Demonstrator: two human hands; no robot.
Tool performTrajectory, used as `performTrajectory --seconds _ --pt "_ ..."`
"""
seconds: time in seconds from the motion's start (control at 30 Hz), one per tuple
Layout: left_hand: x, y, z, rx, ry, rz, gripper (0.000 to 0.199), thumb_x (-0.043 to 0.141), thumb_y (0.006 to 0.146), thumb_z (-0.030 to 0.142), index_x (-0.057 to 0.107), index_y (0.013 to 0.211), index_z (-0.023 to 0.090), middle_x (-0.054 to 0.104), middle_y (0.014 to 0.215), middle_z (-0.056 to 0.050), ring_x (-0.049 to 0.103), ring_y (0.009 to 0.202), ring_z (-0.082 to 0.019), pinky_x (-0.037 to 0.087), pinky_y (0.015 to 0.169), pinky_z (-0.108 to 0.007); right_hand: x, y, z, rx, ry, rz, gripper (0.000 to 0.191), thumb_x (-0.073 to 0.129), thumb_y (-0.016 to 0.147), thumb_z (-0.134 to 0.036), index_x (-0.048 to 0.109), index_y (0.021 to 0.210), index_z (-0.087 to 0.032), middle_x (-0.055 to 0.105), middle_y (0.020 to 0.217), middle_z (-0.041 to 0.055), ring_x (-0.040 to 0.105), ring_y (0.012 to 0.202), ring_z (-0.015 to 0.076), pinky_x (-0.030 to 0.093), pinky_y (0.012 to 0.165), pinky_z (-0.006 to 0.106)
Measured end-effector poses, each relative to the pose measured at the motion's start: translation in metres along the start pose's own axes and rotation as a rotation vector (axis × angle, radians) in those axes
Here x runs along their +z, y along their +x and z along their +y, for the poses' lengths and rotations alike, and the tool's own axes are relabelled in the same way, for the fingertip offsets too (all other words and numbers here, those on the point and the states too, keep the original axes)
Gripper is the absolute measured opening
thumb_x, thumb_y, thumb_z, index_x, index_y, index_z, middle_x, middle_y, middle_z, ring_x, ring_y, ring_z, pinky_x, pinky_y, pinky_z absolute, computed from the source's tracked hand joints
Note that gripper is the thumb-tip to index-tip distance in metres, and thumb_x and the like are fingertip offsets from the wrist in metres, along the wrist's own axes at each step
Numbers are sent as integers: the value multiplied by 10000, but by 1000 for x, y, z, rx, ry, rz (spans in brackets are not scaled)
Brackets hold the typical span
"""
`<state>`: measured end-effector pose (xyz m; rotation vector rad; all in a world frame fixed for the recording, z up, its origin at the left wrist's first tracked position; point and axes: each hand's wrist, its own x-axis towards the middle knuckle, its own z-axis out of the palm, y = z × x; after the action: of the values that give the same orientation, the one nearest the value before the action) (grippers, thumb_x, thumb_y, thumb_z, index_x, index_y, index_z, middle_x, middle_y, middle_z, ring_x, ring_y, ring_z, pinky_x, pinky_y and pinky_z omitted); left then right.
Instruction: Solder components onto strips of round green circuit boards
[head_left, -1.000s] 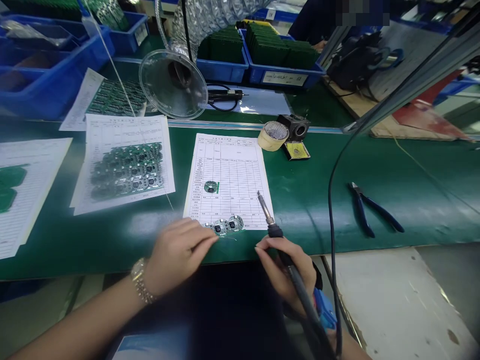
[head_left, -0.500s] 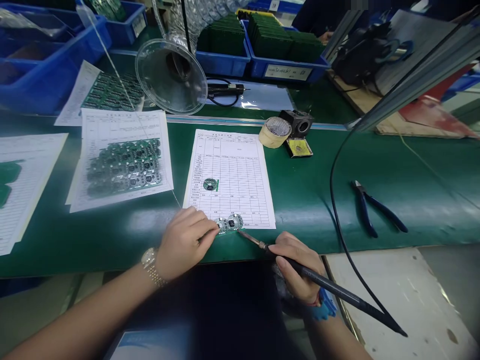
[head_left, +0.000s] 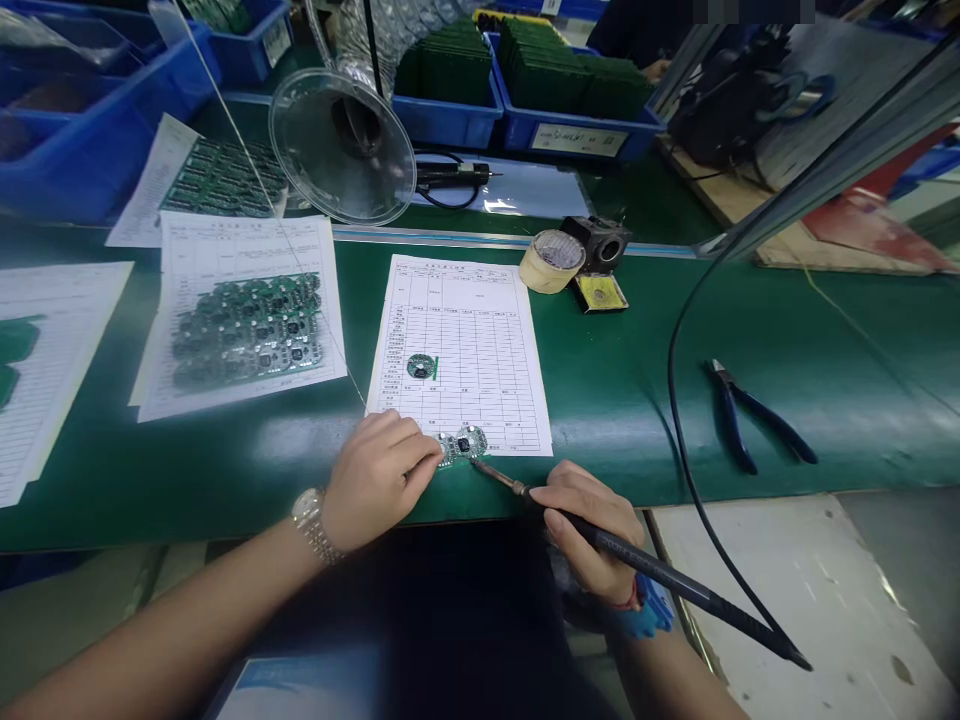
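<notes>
My left hand [head_left: 379, 482] pinches the left end of a small green circuit board [head_left: 459, 447], which lies at the lower edge of a printed paper form [head_left: 457, 355]. My right hand [head_left: 589, 532] grips a black soldering iron [head_left: 637, 553] like a pen. The iron's metal tip reaches the board's lower right edge and appears to touch it. My fingers hide the board's left end. A gold bracelet watch [head_left: 313, 525] sits on my left wrist.
A heap of circuit boards [head_left: 247, 332] lies on paper to the left. Beyond the form stand a tape roll [head_left: 551, 262] and an iron holder [head_left: 600, 262]. Blue-handled cutters [head_left: 750, 415] lie right. Blue bins [head_left: 570, 140] and a clear fume hood [head_left: 341, 135] stand behind.
The soldering iron has swung from steep above the form to low, its tip now at the board. My left hand has moved right and taken hold of the board.
</notes>
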<state>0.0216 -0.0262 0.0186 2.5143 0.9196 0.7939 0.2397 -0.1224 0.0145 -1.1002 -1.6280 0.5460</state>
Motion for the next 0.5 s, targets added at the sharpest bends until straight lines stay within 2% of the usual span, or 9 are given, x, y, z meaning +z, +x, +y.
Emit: performTrajectory --seconds 0.33,0.5 --pt "5 2 1 31 18 -27 147 511 823 152 624 729 158 576 632 -18 471 639 -142 395 597 -293 0 -1 2 9 20 -1 274 515 717 -53 653 926 -164 524 588 31 482 557 161 393 515 318" --pt "-12 0 -4 55 -125 -23 157 471 840 103 615 894 137 605 761 -50 526 717 -142 454 643 -280 -2 -9 8 59 94 89 247 512 735 -110 655 923 -183 538 613 32 477 554 163 381 534 333"
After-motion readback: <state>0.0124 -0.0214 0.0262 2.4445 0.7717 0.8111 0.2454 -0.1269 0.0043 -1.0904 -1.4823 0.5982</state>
